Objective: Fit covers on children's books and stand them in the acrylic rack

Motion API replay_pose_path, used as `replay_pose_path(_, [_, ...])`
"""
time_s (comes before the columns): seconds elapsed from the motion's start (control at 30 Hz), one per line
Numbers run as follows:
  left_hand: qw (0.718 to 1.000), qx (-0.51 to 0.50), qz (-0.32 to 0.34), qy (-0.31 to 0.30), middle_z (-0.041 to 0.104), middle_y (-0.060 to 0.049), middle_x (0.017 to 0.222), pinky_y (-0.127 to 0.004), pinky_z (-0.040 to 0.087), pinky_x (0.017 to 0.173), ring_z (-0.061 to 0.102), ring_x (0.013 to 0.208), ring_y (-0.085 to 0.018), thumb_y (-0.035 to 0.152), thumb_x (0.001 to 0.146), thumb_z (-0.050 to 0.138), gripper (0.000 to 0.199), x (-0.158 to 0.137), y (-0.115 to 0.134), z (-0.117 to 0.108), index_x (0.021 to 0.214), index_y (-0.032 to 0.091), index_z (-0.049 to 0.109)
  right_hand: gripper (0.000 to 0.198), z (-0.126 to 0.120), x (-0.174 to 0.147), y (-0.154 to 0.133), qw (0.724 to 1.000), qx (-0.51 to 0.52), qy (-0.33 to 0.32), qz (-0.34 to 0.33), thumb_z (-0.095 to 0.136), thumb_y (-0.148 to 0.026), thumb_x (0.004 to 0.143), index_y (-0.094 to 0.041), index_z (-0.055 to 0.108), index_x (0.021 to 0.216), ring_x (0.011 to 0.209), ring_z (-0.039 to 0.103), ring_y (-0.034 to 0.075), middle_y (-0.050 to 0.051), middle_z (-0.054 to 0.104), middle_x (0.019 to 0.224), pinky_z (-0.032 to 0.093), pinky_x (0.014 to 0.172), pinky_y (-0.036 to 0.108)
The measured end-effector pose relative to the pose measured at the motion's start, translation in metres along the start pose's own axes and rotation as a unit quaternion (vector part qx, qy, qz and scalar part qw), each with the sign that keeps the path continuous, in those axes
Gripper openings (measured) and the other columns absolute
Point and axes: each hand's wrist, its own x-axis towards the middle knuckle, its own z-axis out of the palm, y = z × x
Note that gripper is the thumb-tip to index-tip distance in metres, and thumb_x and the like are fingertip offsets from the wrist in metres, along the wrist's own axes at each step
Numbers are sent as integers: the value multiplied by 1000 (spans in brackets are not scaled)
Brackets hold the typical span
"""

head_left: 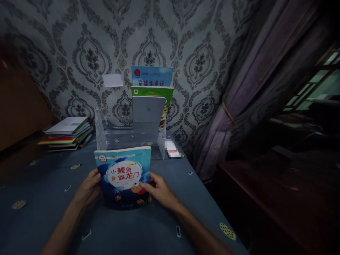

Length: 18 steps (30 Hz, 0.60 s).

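A blue picture book (117,194) with red Chinese lettering and a cartoon fish on its cover is held up before me, its front facing me. My left hand (89,187) grips its left edge, the fingers partly hidden behind the book. On the right edge, my right hand (159,189) clasps it with the thumb lying on the cover. Just beyond stands a clear tiered rack (101,131). In its right part are upright books: a light blue book (156,74) at the back, a green book (159,91), and a plain greyish one (148,113) in front.
A stack of books (66,131) lies at the left on the blue patterned tablecloth (127,233). A small pixelated item (172,148) sits right of the rack. The table's right edge runs beside a tied purple curtain (223,124). Patterned wallpaper (148,42) rises behind.
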Motion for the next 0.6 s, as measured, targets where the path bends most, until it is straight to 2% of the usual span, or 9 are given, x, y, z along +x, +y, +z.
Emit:
replay_pose_path(0.07, [999, 33, 11, 6, 81, -8, 90, -42, 64, 84, 76, 94, -34, 44, 56, 95, 41, 0, 3, 0, 90, 24, 81, 45, 0, 0, 1, 1000, -3, 6, -5, 72, -57, 85, -20, 66, 109, 71, 63, 14, 3, 70, 93, 47, 47, 18])
replay_pose_path(0.2, [992, 117, 12, -36, 81, -12, 93, -36, 62, 75, 76, 92, -34, 44, 59, 93, 41, 2, 12, -1, 90, 20, 82, 46, 0, 0, 3, 1000, -19, 22, -9, 71, -57, 85, -19, 67, 110, 77, 66, 16, 4, 72, 99, 48, 50, 20])
replay_pose_path(0.33, [979, 188, -8, -77, 81, -13, 96, -35, 60, 80, 75, 92, -33, 47, 59, 93, 46, 6, 17, -5, 93, 16, 83, 51, 1, 0, 1, 1000, -11, 11, -7, 68, -61, 87, -19, 66, 116, 78, 67, 17, 5, 73, 101, 47, 48, 20])
replay_pose_path(0.5, [974, 212, -4, -81, 81, -11, 95, -33, 58, 81, 74, 89, -29, 50, 61, 92, 48, 7, 16, -8, 97, 20, 83, 51, 2, 1, 0, 1000, -10, 5, -23, 65, -62, 89, -20, 67, 119, 86, 69, 19, 5, 74, 106, 46, 47, 19])
replay_pose_path(0.6, [974, 212, -11, -85, 81, -11, 95, -33, 58, 81, 74, 87, -29, 52, 61, 92, 48, 5, 16, -7, 97, 21, 83, 48, 2, 0, 2, 999, -12, 8, -34, 65, -60, 90, -21, 67, 119, 90, 70, 20, 5, 74, 106, 53, 59, 23])
